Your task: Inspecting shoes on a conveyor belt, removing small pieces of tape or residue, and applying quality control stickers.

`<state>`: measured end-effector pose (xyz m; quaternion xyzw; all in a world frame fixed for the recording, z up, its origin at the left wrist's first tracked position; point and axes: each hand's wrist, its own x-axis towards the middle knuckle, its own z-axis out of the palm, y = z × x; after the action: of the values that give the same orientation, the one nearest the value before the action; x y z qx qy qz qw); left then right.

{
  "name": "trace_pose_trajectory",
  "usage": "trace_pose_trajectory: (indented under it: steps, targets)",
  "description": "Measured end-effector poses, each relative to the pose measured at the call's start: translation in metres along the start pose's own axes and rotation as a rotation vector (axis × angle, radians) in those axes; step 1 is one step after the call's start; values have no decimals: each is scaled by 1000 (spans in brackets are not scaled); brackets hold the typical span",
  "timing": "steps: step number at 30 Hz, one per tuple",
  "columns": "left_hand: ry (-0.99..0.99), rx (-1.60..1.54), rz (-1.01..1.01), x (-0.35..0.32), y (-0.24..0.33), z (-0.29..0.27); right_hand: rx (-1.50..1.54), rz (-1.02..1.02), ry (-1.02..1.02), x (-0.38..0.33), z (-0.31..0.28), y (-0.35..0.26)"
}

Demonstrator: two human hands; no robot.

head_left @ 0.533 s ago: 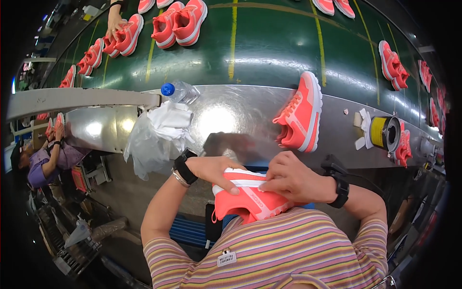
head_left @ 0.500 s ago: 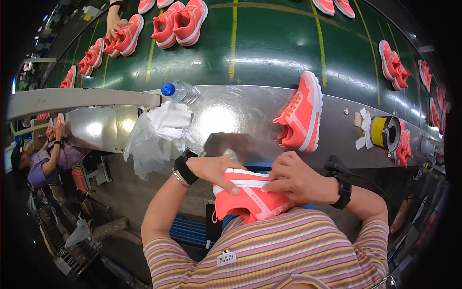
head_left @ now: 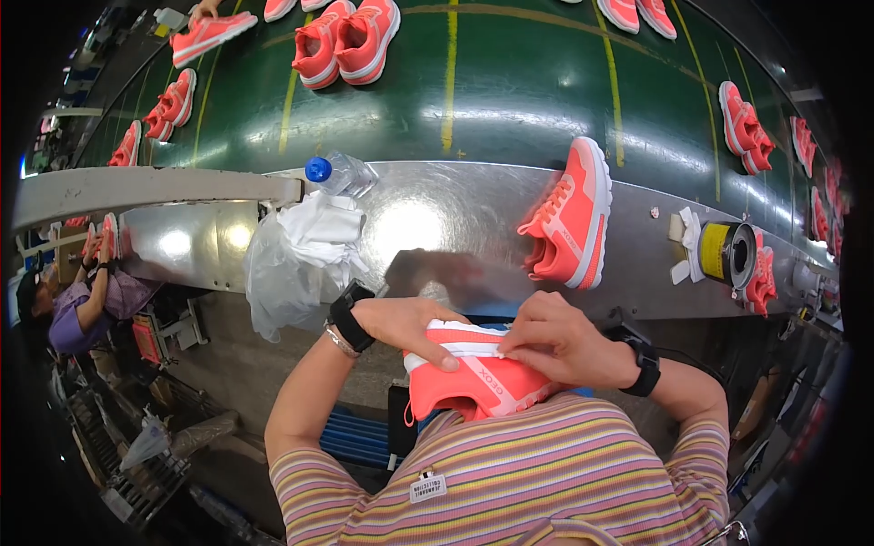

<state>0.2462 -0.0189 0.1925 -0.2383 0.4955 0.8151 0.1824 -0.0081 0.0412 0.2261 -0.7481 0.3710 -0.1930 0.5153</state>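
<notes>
A coral-pink sneaker [head_left: 455, 373] lies on its side against my body, its white sole turned up and away from me. My left hand [head_left: 410, 329] is closed round its heel end, thumb pressed on the upper just below the sole edge. At the line between sole and upper, my right hand [head_left: 555, 341] pinches its fingertips together; a tiny white bit shows there, too small to name. A matching sneaker [head_left: 574, 218] rests on the metal ledge [head_left: 473, 196] beyond my right hand, toe pointing away.
A blue-capped bottle [head_left: 341, 173] stands by white cloths [head_left: 319, 227] and a clear plastic bag [head_left: 278, 282] on the ledge's left. At right sits a yellow-and-black tin [head_left: 726, 253]. Sneaker pairs [head_left: 346, 41] ride the green conveyor [head_left: 510, 82]. A metal arm [head_left: 164, 193] juts across the left.
Pairs on the conveyor have shifted slightly right. At the far left, another person's hand has lifted a sneaker from its pair. My right fingertips have moved a little along the sole edge.
</notes>
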Motion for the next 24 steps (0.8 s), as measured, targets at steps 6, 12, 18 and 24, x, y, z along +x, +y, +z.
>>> trace_pose_trajectory:
  steps: [6,12,18,24]
  targets:
    - [18,-12,39,0,-7,1,79,-23,-84,5,-5,-4]
    - [4,25,-16,1,7,0,144,163,-103,10,-3,-6]
    - [3,3,11,9,3,2,18,-31,-4,13,2,-3]
    - [14,40,-27,13,7,3,19,53,-78,3,-9,2]
